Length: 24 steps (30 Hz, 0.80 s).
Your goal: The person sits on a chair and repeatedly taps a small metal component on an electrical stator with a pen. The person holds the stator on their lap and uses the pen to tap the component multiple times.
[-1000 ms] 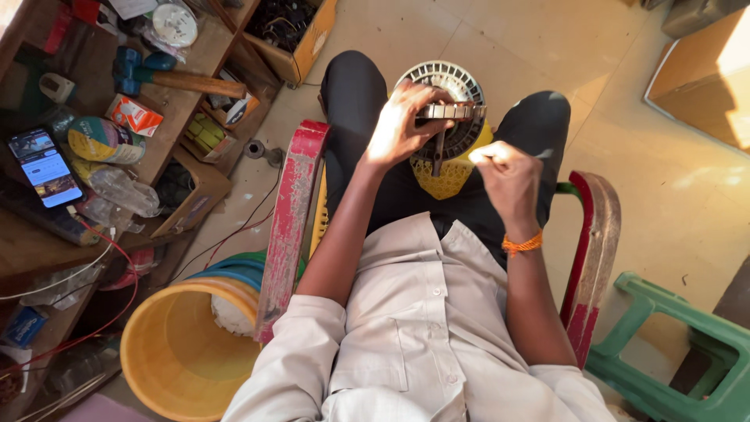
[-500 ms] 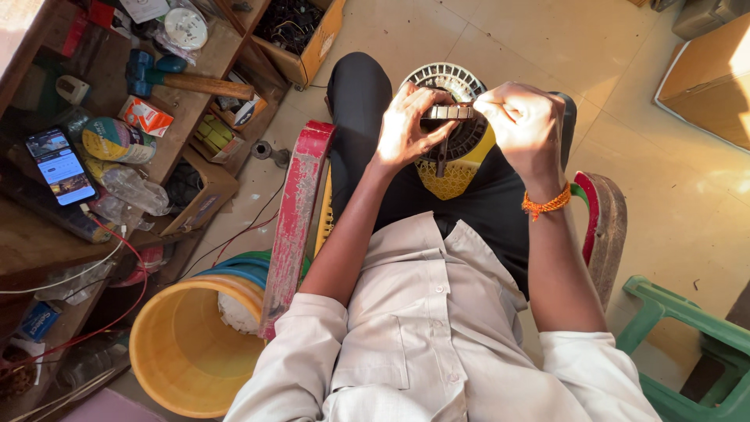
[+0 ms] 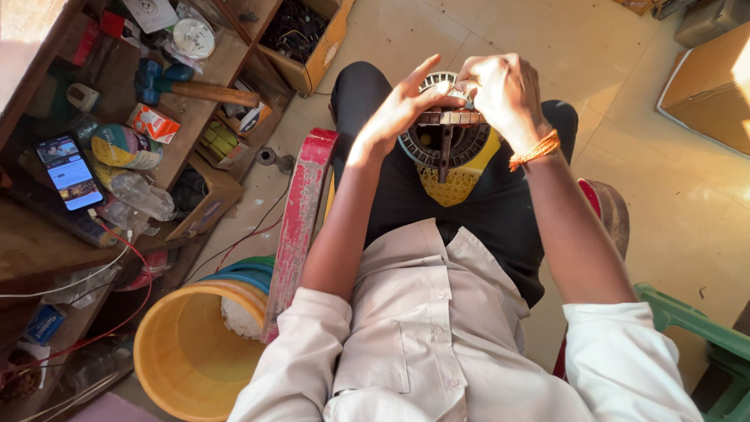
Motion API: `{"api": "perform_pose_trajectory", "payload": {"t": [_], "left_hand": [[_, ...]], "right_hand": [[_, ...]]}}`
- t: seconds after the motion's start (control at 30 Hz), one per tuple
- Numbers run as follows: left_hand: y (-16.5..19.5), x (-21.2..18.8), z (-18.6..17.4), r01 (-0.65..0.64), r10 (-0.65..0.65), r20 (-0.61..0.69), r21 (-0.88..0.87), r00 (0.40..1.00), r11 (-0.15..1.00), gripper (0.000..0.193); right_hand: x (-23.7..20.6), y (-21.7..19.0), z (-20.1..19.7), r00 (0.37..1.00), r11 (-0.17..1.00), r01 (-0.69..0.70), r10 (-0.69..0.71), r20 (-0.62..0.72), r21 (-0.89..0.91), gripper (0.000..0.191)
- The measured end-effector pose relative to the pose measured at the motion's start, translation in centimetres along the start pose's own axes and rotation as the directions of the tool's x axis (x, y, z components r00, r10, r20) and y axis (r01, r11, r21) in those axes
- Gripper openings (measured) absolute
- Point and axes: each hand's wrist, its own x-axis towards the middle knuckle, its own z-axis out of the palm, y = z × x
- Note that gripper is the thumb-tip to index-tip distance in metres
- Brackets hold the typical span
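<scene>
Head view: left hand [image 3: 398,113] fingers spread, right hand [image 3: 500,90] pinching round motor stator [image 3: 445,141] on lap

A lit phone screen [image 3: 69,170] is seen on the tabletop [image 3: 35,242] at left; a small orange-and-white carton [image 3: 151,123] lies just beyond.

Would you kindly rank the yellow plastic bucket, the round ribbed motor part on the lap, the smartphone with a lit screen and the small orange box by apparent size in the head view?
1. Yellow plastic bucket, though nearest the camera.
2. Round ribbed motor part, partly hidden by the left hand and right hand.
3. Smartphone with lit screen.
4. Small orange box.
</scene>
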Motion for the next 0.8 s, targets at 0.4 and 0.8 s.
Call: {"api": "perform_pose_trajectory", "payload": {"t": [0.4,0.8], "left_hand": [[-0.1,2.1,-2.1,-0.032,-0.013,0.302,0.145,0.953,0.989,0.023],[1.9,-3.4,1.2,-0.553,0.506,0.268,0.6,0.82,0.578,0.046]], "right_hand": [[-5.3,-6.2,-1.5,0.991,0.944,-0.038,0.078,-0.109,0.328,0.014],[-11.0,-5.2,4.3,0.983,0.971,-0.087,0.119,-0.14,0.221,0.013]]}}
